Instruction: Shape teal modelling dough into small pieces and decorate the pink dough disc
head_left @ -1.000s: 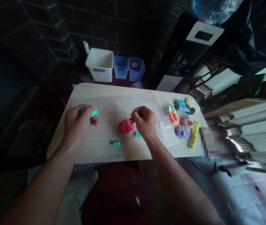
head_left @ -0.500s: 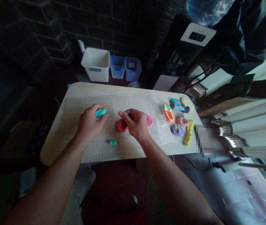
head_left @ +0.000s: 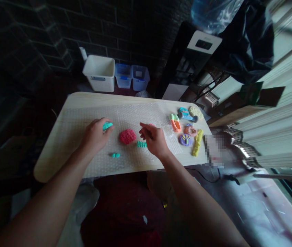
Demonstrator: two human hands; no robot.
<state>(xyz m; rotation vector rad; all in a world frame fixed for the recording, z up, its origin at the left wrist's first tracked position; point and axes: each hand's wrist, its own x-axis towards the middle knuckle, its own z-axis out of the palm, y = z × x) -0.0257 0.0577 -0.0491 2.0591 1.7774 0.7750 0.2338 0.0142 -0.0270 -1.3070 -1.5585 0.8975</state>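
Observation:
My left hand [head_left: 94, 135] is closed around a teal lump of soft modelling clay [head_left: 107, 126], held over the left part of the bubble wrap. My right hand [head_left: 153, 137] hovers to the right with its fingers apart, and nothing shows between them. Just below its fingertips lie rows of small teal balls [head_left: 141, 144], partly covered by the hand. A crumbly red clay piece [head_left: 127, 136] rests between the two hands. Behind the right hand, a pink piece [head_left: 151, 125] is mostly hidden. Nearer to me sit small teal balls [head_left: 115, 155] side by side.
Bubble wrap [head_left: 89, 168] covers much of the wooden table [head_left: 50, 164]. Several coloured clay shapes stand at the right end, among them a yellow strip [head_left: 197, 143] and a purple disc [head_left: 186, 139]. Beyond the table are a white bin [head_left: 101, 82] and a water dispenser [head_left: 182, 65].
My right hand has moved right, off the red piece, and its fingers have spread, uncovering the rows of teal balls. My left hand still holds the teal clay. The whole view has shifted slightly.

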